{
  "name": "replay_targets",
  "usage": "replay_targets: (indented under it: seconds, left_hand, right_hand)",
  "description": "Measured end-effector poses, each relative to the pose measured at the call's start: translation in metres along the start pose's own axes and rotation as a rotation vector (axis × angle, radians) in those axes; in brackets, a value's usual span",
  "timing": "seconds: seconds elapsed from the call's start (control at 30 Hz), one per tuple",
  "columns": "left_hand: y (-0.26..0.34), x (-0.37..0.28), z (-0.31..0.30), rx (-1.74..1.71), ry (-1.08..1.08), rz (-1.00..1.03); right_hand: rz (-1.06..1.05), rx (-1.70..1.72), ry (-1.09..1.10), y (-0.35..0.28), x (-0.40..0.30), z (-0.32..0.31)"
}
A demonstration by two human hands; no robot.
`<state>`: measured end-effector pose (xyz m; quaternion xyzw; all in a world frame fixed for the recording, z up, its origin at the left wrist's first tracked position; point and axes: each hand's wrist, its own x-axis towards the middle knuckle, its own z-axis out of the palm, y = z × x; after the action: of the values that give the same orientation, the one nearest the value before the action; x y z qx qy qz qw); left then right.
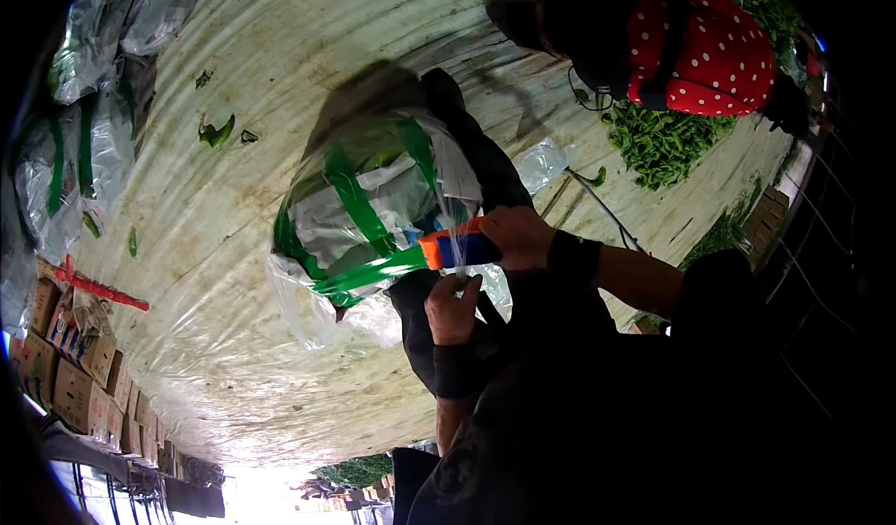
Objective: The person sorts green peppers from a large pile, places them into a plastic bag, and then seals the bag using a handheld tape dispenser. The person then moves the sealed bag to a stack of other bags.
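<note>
In front of me lies a full clear plastic bag [301, 315], crossed by strips of green tape [357, 203]. White paper sheets [381, 189] and some green produce show through its film. My right hand [518, 238] grips an orange and blue tape dispenser [462, 243], and a taut green strip runs from it down to the bag's near side. Just below, my left hand [451, 308] pinches the gathered, stretched film of the bag's mouth. The dispenser lies against that twisted neck. My dark-clothed legs flank the bag.
Other taped bags [91, 147] line the left side, above stacked cardboard boxes [84, 392] and a red strip [105, 292]. At upper right a person in a red dotted garment [707, 49] bends beside a heap of green peppers [672, 143]. Soiled plastic sheeting [231, 259] covers the floor.
</note>
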<state>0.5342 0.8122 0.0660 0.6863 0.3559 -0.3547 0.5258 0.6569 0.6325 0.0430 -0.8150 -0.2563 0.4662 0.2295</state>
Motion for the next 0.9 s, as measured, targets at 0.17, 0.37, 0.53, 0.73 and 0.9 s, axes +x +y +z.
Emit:
replay_targets:
  seconds: [0.17,0.37,0.53,0.73,0.9]
  left_hand:
    - [-0.032,0.011,-0.003,-0.59,0.228,-0.177]
    - [-0.037,0.036,-0.005,-0.636,0.483,-0.094]
    - [-0.041,0.051,-0.012,-1.299,0.414,-0.153]
    - [-0.043,0.044,-0.009,-0.634,0.357,-0.026]
    - [-0.025,0.015,-0.01,-0.676,-0.164,-0.045]
  right_hand:
    - [-0.14,-0.121,-0.021,0.05,-0.028,-0.022]
    - [0.036,-0.412,0.055,0.173,-0.103,-0.067]
    - [-0.025,-0.499,0.126,0.236,-0.131,-0.076]
    - [0.28,-0.518,0.182,0.228,-0.07,0.015]
    - [0.267,-0.544,0.149,0.208,0.044,0.075]
